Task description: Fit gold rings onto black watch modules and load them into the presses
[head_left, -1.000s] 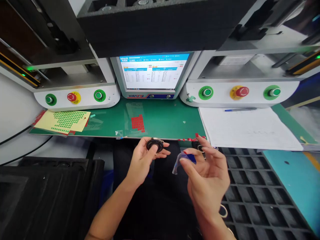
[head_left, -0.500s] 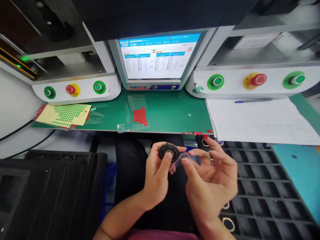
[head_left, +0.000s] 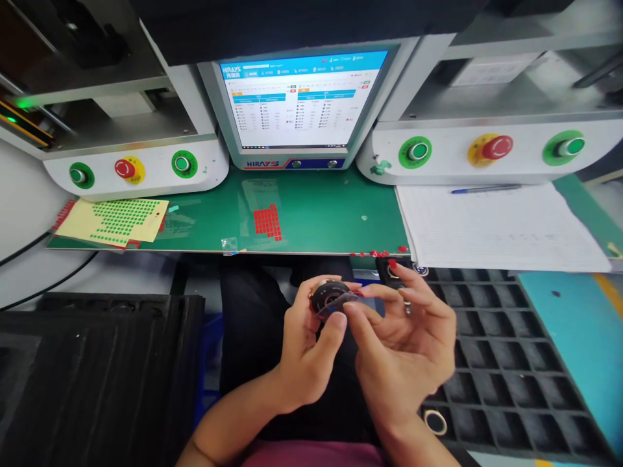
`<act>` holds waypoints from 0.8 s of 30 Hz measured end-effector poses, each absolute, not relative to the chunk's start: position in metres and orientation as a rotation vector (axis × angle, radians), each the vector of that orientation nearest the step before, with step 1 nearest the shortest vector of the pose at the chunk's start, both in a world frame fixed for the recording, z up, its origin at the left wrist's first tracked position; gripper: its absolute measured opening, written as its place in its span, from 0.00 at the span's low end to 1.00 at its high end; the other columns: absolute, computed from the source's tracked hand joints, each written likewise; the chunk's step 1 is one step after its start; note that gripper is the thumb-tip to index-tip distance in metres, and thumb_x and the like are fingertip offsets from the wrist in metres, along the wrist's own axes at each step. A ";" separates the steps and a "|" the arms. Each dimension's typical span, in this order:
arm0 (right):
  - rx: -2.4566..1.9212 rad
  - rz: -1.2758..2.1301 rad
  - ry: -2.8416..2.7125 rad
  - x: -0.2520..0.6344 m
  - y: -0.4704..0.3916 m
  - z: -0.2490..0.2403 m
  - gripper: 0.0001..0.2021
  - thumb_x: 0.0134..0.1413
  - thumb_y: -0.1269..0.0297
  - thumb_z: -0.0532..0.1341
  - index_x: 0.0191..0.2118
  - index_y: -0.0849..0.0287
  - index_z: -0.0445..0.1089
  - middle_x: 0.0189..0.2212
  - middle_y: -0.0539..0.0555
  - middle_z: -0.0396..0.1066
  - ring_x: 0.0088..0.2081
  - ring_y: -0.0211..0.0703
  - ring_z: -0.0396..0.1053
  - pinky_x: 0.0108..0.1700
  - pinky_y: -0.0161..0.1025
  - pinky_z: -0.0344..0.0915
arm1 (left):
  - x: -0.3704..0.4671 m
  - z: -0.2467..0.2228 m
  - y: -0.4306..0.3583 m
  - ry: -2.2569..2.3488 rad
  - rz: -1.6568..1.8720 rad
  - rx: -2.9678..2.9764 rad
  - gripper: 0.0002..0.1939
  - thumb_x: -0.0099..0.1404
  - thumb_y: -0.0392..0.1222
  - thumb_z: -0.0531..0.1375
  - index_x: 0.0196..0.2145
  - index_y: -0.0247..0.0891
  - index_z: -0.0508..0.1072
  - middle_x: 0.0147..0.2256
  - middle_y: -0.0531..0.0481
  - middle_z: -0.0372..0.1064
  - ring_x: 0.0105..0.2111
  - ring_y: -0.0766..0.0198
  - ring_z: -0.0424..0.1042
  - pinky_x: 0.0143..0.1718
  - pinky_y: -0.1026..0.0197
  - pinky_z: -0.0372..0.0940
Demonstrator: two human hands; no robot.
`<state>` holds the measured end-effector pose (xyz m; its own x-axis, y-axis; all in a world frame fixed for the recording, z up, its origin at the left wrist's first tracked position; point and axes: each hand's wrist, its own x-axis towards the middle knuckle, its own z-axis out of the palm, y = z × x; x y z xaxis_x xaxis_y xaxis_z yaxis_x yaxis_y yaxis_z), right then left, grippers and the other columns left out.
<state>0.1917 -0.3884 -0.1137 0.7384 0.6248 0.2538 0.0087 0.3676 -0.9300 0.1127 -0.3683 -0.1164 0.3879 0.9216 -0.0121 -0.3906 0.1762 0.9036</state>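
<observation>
A round black part [head_left: 325,295] with a gold-coloured rim is gripped in my left hand [head_left: 311,353], whose thumb lies near its lower edge. Between the thumb and index finger of my right hand [head_left: 406,344] is a thin clear film [head_left: 341,303], which overlaps the lower front of the round part. A small red piece [head_left: 392,264] sits on a raised fingertip of my right hand. Both hands are close together below the edge of the green table.
The green table [head_left: 321,220] carries red stickers [head_left: 267,222], a yellow sticker sheet [head_left: 114,219] and papers [head_left: 501,227]. A compartment tray [head_left: 506,344] lies at the right, stacked black trays [head_left: 97,376] at the left. A monitor [head_left: 306,104] stands between button panels.
The clear film has moved left onto the round part. My left thumb has come off the part's centre to its lower edge. The whole view has shifted slightly.
</observation>
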 end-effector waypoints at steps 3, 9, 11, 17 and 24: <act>-1.138 0.446 -0.659 0.190 -0.388 -0.114 0.20 0.47 0.84 0.67 0.43 0.55 0.68 0.54 0.54 0.63 0.38 0.30 0.75 0.35 0.27 0.78 | 0.113 -0.117 -0.369 0.713 1.039 1.018 0.11 0.73 0.44 0.56 0.51 0.43 0.68 0.47 0.49 0.77 0.44 0.68 0.76 0.45 0.70 0.69; -1.204 0.223 -0.771 0.194 -0.388 -0.123 0.26 0.43 0.85 0.68 0.46 0.54 0.68 0.53 0.53 0.63 0.42 0.32 0.71 0.41 0.30 0.75 | 0.111 -0.123 -0.371 0.852 0.981 1.159 0.08 0.75 0.42 0.53 0.49 0.43 0.68 0.45 0.49 0.77 0.39 0.71 0.75 0.38 0.72 0.69; -1.209 0.241 -0.780 0.201 -0.386 -0.126 0.27 0.41 0.84 0.70 0.47 0.53 0.68 0.54 0.53 0.63 0.44 0.32 0.70 0.46 0.31 0.74 | 0.108 -0.123 -0.370 0.882 0.958 1.202 0.06 0.74 0.42 0.54 0.45 0.42 0.68 0.43 0.50 0.76 0.33 0.73 0.73 0.34 0.72 0.68; -1.012 0.987 -0.709 0.241 -0.391 -0.132 0.27 0.45 0.76 0.71 0.48 0.47 0.64 0.62 0.52 0.54 0.45 0.36 0.73 0.41 0.36 0.79 | 0.109 -0.124 -0.361 0.880 0.813 1.298 0.05 0.69 0.41 0.60 0.36 0.40 0.69 0.32 0.55 0.68 0.26 0.74 0.69 0.28 0.73 0.68; -1.497 0.519 -0.728 0.318 -0.447 -0.192 0.28 0.49 0.58 0.71 0.53 0.46 0.60 0.68 0.58 0.51 0.39 0.37 0.74 0.42 0.42 0.80 | 0.137 -0.144 -0.353 0.830 0.308 1.396 0.13 0.69 0.50 0.56 0.41 0.38 0.71 0.40 0.46 0.74 0.40 0.60 0.77 0.42 0.59 0.73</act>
